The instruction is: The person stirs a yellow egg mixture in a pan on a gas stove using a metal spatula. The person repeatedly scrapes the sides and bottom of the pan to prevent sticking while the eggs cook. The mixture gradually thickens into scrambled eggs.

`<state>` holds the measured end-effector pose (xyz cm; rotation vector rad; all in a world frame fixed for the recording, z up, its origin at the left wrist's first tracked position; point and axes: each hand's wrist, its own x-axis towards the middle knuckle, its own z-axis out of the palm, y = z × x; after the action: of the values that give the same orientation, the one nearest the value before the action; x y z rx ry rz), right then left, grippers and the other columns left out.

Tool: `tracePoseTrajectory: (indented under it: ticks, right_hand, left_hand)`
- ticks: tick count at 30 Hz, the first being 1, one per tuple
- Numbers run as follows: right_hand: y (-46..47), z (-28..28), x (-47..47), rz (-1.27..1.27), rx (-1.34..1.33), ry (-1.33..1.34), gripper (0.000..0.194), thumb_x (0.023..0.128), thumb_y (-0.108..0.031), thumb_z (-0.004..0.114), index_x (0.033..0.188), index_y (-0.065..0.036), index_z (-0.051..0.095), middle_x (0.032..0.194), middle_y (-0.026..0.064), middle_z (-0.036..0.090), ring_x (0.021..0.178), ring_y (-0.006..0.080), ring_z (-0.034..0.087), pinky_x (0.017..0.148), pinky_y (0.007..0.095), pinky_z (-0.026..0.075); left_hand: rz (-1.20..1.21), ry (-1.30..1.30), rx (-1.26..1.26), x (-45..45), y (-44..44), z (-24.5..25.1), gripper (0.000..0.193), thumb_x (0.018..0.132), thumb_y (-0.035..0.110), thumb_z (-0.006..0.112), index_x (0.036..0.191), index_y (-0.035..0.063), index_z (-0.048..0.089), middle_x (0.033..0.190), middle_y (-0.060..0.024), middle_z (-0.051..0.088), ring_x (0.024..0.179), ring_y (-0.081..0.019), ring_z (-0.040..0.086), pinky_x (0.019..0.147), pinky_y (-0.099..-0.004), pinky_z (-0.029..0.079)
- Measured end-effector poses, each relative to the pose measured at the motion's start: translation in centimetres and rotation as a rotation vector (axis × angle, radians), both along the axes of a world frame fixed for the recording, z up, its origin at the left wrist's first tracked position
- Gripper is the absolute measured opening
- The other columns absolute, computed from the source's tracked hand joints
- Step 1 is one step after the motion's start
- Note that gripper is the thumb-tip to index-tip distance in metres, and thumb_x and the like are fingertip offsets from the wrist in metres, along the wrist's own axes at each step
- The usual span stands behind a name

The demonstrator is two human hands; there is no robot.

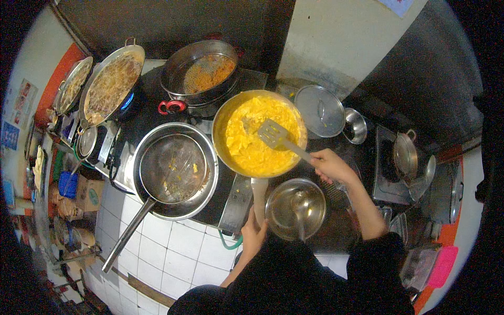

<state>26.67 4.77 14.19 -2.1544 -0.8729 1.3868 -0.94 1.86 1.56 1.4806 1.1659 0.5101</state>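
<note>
A round frying pan (pixel 217 157) full of yellow scrambled egg (pixel 252 149) is in front of me. My left hand (pixel 254 232) is closed around its pale handle (pixel 259 197). My right hand (pixel 332 167) grips the handle of a slotted spatula (pixel 273 134), whose blade rests on the egg near the pan's middle. Just below and right of the pan stands a bowl (pixel 275 220) with a ladle (pixel 301 208) in it. To the left, a fine strainer (pixel 173 165) with bits of egg lies across a large metal bowl (pixel 214 181).
A large wok of bubbling oil (pixel 114 82) sits over a blue flame at the upper left, with another wok (pixel 73 84) beyond. A dark pot (pixel 169 78) with red handles holds a perforated insert with orange crumbs. A metal lid (pixel 319 110) and small bowl (pixel 355 126) lie right of the pan.
</note>
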Motion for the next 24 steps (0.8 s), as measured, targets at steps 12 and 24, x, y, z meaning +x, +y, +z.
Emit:
tracePoseTrajectory:
  ticks: [12,24]
  right_hand:
    - [3.8,-2.7,-1.6,-0.071,0.135,0.169,0.029,0.087,-0.021,0.045,0.107,-0.002,0.053,0.056,0.0001,0.044,0.036,0.0079,0.041,0.03,0.0231,0.034]
    - [6.4,-2.4,-1.8,-0.088,0.153,0.117,0.025,0.087,-0.019,0.045,0.095,0.001,0.056,0.053,0.0025,0.046,0.034,0.0091,0.041,0.028,0.0245,0.033]
  left_hand:
    - [0.009,0.046,0.111,-0.1,-0.1,-0.4,0.059,0.077,0.02,0.065,0.128,0.0063,0.038,0.087,-0.0208,0.062,0.073,-0.0248,0.063,0.066,-0.0326,0.049]
    - [0.014,0.018,0.083,-0.2,-0.2,-0.8,0.058,0.077,0.019,0.064,0.126,0.0018,0.039,0.092,-0.0186,0.062,0.076,-0.0193,0.061,0.069,-0.0304,0.048]
